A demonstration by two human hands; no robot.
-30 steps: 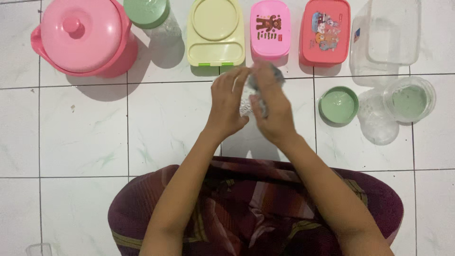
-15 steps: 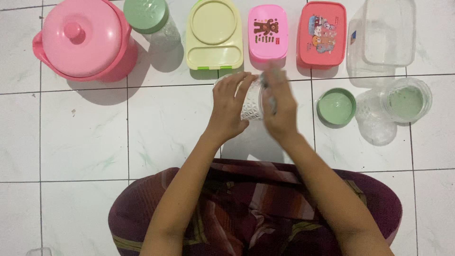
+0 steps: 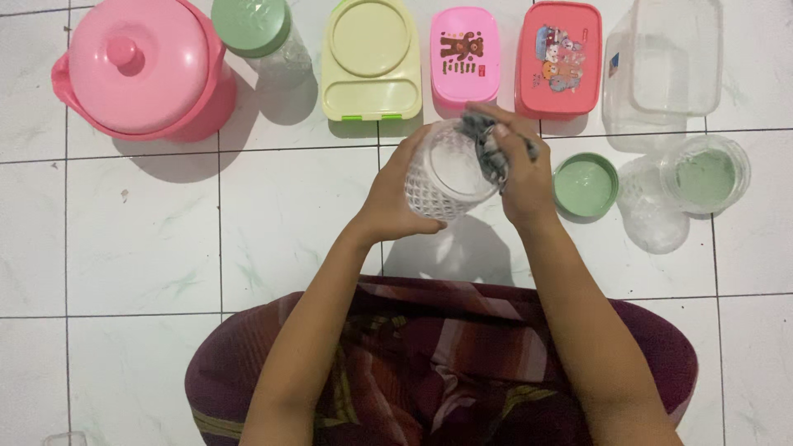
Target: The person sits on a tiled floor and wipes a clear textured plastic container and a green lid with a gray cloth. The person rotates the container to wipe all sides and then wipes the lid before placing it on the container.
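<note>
My left hand (image 3: 388, 198) grips a clear patterned plastic jar (image 3: 446, 173), tilted so its open mouth faces me. My right hand (image 3: 520, 177) holds a small dark grey cloth (image 3: 487, 144) pressed against the jar's rim on the right side. Both hands are raised over the white tiled floor (image 3: 273, 223), just in front of a row of containers. A green round lid (image 3: 585, 185) lies on the floor right beside my right hand.
Along the back stand a pink lidded pot (image 3: 140, 66), a clear jar with green lid (image 3: 256, 33), a pale yellow box (image 3: 370, 59), a pink box (image 3: 465, 54), a red box (image 3: 558, 58) and a clear rectangular tub (image 3: 665, 66). Another clear jar (image 3: 690, 186) lies at right. My lap is draped in maroon striped cloth (image 3: 446, 363).
The jar has been turned so its open mouth now faces up toward me. My right hand has shifted to the jar's right rim with the cloth.
</note>
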